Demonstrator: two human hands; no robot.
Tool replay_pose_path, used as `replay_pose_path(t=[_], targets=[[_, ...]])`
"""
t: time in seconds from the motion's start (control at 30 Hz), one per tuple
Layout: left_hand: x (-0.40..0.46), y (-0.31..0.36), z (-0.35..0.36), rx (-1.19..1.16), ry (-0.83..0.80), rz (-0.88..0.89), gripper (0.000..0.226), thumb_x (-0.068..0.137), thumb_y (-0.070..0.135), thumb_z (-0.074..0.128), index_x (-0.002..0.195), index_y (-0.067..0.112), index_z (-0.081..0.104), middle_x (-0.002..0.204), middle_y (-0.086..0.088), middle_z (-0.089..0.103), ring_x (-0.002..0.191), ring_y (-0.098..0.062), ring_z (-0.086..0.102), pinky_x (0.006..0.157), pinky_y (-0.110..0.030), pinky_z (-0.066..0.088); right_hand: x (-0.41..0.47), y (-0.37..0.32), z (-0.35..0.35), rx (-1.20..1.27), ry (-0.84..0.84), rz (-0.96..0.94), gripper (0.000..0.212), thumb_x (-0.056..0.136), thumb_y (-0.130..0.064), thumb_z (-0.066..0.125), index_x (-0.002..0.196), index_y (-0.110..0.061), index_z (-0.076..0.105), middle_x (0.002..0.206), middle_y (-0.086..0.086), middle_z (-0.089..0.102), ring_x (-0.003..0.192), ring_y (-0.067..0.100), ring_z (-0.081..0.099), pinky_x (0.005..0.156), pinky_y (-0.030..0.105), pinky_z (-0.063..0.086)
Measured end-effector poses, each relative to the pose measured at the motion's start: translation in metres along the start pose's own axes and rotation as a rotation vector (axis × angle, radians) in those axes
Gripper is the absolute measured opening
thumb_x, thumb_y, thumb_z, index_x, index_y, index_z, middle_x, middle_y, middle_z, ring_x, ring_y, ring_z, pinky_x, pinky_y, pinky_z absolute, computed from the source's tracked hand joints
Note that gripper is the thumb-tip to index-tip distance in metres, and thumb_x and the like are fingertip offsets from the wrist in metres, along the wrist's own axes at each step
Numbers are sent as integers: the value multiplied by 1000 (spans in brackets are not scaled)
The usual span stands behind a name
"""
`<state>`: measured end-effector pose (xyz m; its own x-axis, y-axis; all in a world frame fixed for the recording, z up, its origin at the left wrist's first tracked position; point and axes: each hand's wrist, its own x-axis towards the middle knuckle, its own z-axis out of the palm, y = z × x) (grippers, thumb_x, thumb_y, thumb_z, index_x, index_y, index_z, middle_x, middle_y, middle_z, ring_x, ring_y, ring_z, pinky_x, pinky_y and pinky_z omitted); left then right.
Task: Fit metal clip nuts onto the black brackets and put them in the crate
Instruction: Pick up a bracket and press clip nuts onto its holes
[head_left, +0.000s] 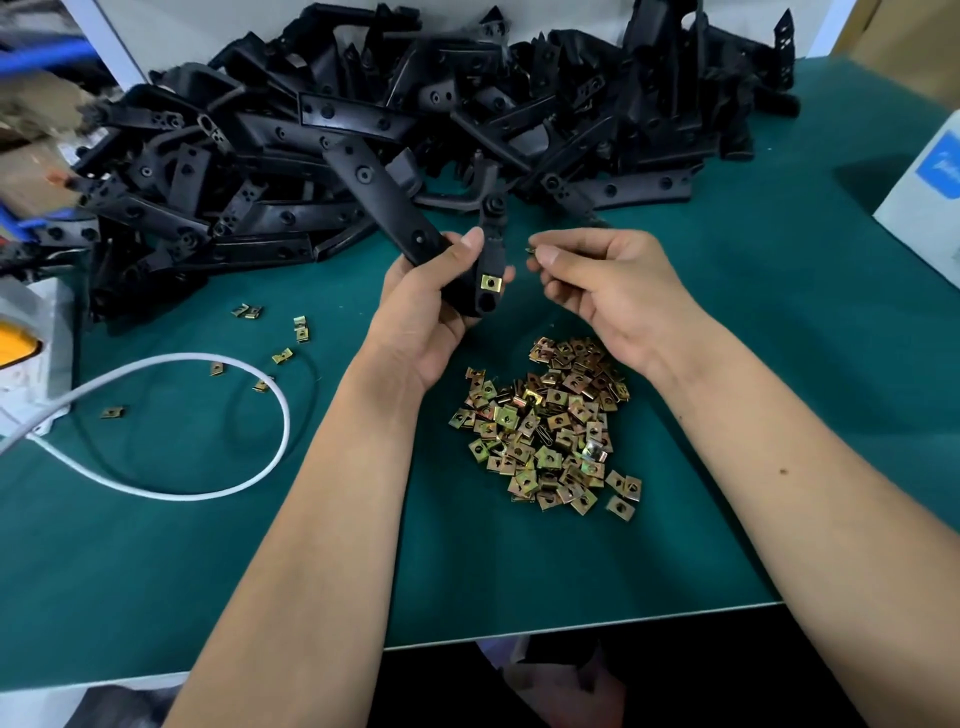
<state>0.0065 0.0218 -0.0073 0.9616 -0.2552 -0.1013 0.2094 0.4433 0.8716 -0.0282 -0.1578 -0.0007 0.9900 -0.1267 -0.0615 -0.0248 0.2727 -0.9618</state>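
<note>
The left hand (431, 306) has its grip closed round a black bracket (395, 208), thumb lying along the upper face and fingers wrapped beneath, holding it up above the middle of the green bench (727, 364). One brass-coloured clip nut (489, 283) already sits on the bracket's near end, just above a round hole. The right hand (608, 291) hovers just beside it, thumb and forefinger pinched tight on a second clip nut (531, 251); only a sliver of metal shows between the fingertips, so its shape is hard to make out. The other fingers curl loosely into the palm.

Below the hands, toward the near edge of the bench, lies a heap of loose clip nuts (545, 426), too many and too overlapped to count. Seven strays (300, 328) are scattered toward the left edge. Along the far edge a big pile of black brackets (415, 119) runs almost the whole width, tangled so that single pieces cannot be counted; its top is cut off by the frame.

A white cable (218, 364) loops across the left side of the bench, running off the left edge. At the right edge stands a white box (919, 208) with a blue label, only partly in view. I cannot see any crate from here.
</note>
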Motion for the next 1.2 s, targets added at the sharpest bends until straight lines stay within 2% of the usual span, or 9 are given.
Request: replay_pose_path(t=[0.17,0.3,0.5,0.6,0.7,0.77,0.93,1.1,1.2], targets=[[-1,-4,5,68,-7,11,11,93,14,72,96,15,62,89,-6,76,79,-16,73,58,-26,55,-3,2,7,14,93,5,16,99,-13,68,86,-7,74,74,6,73,63,10,61,59,19,52],[-3,-10,12,-5,-25,-49,9,92,15,73,94,15,65,90,-5,76,79,-15,73,62,-27,57,-5,1,10,193,96,28,15,98,-14,69,86,-8,75,76,5,72,63,10,58,53,19,46],[-4,-17,21,-80,-94,-71,18,96,15,69,110,7,62,101,-11,75,91,-22,73,74,-33,60,-6,4,14,180,149,25,19,95,-16,73,76,-14,77,72,-1,67,64,9,52,49,19,41],[-5,-17,22,-104,-126,-74,9,97,14,67,101,7,65,95,-11,77,86,-21,75,71,-32,60,-6,5,17,214,142,28,20,96,-16,73,76,-12,76,72,0,66,63,9,52,48,19,41],[-4,-18,22,-142,-108,-64,21,98,15,67,116,6,60,99,-10,77,89,-20,75,72,-31,60,-7,5,17,299,158,50,19,95,-15,72,77,-12,75,70,1,66,61,8,53,47,19,42],[-4,-18,22,-144,-98,-59,21,98,15,67,116,7,59,100,-9,77,90,-19,75,73,-32,60,-7,5,17,327,161,53,19,96,-15,72,77,-12,75,69,1,66,60,8,53,47,18,42],[-6,-19,23,-118,-116,-52,8,99,16,65,98,8,65,93,-8,77,84,-19,76,70,-31,60,-8,6,20,314,181,40,23,96,-14,72,74,-12,74,67,0,65,59,7,53,47,18,41],[-6,-21,26,-118,-92,-44,27,99,19,67,121,5,59,99,-11,75,90,-21,74,75,-32,59,-7,8,20,241,205,-11,23,96,-15,73,73,-14,74,65,-1,64,57,6,52,47,18,41],[-5,-20,25,-134,-62,-53,31,97,21,70,121,5,59,99,-11,75,89,-21,74,75,-32,59,-7,9,21,142,186,-60,20,95,-15,74,75,-15,78,65,-2,63,58,6,52,49,19,40]])
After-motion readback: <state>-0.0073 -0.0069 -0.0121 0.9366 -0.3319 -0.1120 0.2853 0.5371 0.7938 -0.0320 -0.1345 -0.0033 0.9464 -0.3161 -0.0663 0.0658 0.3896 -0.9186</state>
